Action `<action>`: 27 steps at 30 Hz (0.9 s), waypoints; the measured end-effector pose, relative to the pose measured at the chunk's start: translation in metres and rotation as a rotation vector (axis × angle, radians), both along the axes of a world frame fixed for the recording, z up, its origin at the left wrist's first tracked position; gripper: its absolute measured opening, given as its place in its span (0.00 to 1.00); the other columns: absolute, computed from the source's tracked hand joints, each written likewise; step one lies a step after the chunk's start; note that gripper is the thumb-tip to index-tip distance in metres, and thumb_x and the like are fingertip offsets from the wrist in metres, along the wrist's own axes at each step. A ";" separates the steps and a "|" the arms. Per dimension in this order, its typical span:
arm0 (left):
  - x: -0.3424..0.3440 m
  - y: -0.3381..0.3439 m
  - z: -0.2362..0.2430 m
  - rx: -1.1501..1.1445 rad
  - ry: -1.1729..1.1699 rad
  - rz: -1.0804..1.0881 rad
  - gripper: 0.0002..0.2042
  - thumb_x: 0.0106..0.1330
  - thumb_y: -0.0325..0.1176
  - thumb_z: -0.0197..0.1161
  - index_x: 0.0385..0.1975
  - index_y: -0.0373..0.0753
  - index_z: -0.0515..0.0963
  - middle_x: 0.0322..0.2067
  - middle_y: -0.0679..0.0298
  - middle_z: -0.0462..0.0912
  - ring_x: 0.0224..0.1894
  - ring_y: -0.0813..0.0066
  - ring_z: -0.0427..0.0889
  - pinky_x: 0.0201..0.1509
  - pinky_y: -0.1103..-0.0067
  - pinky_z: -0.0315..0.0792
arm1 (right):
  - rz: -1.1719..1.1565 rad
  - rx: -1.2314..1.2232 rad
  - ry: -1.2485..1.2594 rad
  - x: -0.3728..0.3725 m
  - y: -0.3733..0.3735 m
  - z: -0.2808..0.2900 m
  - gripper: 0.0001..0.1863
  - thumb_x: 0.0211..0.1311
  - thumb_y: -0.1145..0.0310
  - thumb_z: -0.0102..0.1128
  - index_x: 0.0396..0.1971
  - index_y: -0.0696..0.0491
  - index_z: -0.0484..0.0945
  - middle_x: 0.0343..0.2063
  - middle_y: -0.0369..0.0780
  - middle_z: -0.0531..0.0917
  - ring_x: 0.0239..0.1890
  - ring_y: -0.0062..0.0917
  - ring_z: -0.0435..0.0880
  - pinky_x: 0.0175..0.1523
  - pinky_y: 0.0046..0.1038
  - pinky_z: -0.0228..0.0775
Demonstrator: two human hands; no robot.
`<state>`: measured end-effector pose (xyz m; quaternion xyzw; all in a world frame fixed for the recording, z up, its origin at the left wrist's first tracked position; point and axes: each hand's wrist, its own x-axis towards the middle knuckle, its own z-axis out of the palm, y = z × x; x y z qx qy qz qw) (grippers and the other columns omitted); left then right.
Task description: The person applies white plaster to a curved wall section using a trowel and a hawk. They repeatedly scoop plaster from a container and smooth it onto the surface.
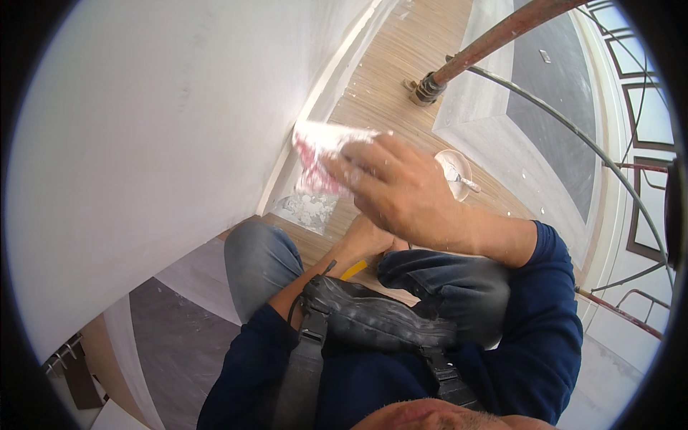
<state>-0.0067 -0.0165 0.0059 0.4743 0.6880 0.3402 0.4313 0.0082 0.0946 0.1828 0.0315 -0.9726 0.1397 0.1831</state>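
Observation:
My right hand (pixel 408 186) reaches across to the foot of the white wall (pixel 143 143). Its fingers are closed on a thin white sheet with red patches (pixel 315 161), blurred by motion, so its material is unclear. The sheet is at the white baseboard (pixel 308 104). Lower down, my left hand (pixel 376 240) is partly covered by the right hand and wrist, and its fingers do not show. Beyond the right wrist, a round bowl (pixel 448 159) holds white paste, with a small tool (pixel 469 184) leaning in it.
White residue (pixel 312 211) lies on the floor strip beside the baseboard. Ahead, a rusty pole (pixel 494 43) stands on a wrapped foot (pixel 428 89), and a thin curved bar (pixel 559 118) runs off to the right. A black bag (pixel 380 315) is strapped across my lap.

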 end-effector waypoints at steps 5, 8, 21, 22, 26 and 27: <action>-0.008 -0.003 0.021 -0.037 -0.046 -0.015 0.12 0.61 0.35 0.57 0.39 0.40 0.85 0.35 0.45 0.85 0.42 0.44 0.84 0.47 0.58 0.75 | 0.113 -0.167 0.111 0.008 0.008 0.008 0.26 0.43 0.79 0.67 0.49 0.53 0.85 0.46 0.42 0.83 0.39 0.33 0.82 0.44 0.30 0.77; -0.008 0.000 0.026 -0.015 -0.111 -0.047 0.13 0.60 0.34 0.58 0.41 0.38 0.84 0.36 0.43 0.84 0.42 0.42 0.83 0.48 0.58 0.75 | -0.032 -0.386 0.207 0.018 0.046 -0.002 0.25 0.51 0.83 0.60 0.53 0.57 0.80 0.45 0.44 0.83 0.39 0.30 0.83 0.45 0.27 0.76; -0.064 0.002 0.064 0.124 0.132 0.018 0.17 0.61 0.29 0.60 0.49 0.34 0.82 0.36 0.42 0.84 0.39 0.45 0.85 0.44 0.62 0.77 | -0.664 -1.191 0.277 0.029 0.195 -0.101 0.16 0.67 0.69 0.53 0.50 0.60 0.78 0.40 0.39 0.83 0.40 0.23 0.80 0.46 0.27 0.75; -0.067 -0.005 0.078 0.144 0.103 0.049 0.17 0.61 0.29 0.60 0.49 0.33 0.82 0.34 0.43 0.85 0.37 0.46 0.85 0.43 0.63 0.77 | -0.642 -1.149 0.271 0.021 0.210 -0.112 0.17 0.66 0.69 0.54 0.50 0.61 0.78 0.40 0.38 0.83 0.41 0.23 0.80 0.47 0.27 0.75; -0.086 -0.044 0.116 0.149 -0.054 0.262 0.15 0.60 0.25 0.62 0.48 0.30 0.82 0.31 0.49 0.86 0.34 0.65 0.86 0.39 0.73 0.76 | -0.670 -1.277 0.523 -0.047 0.218 -0.136 0.19 0.66 0.72 0.55 0.55 0.62 0.76 0.43 0.38 0.83 0.45 0.22 0.80 0.53 0.27 0.72; -0.089 -0.057 0.124 0.139 -0.061 0.309 0.15 0.60 0.24 0.63 0.47 0.29 0.82 0.31 0.51 0.86 0.34 0.70 0.85 0.38 0.76 0.75 | -0.664 -1.283 0.597 -0.065 0.213 -0.141 0.18 0.65 0.72 0.55 0.54 0.62 0.77 0.43 0.37 0.83 0.44 0.22 0.80 0.53 0.26 0.72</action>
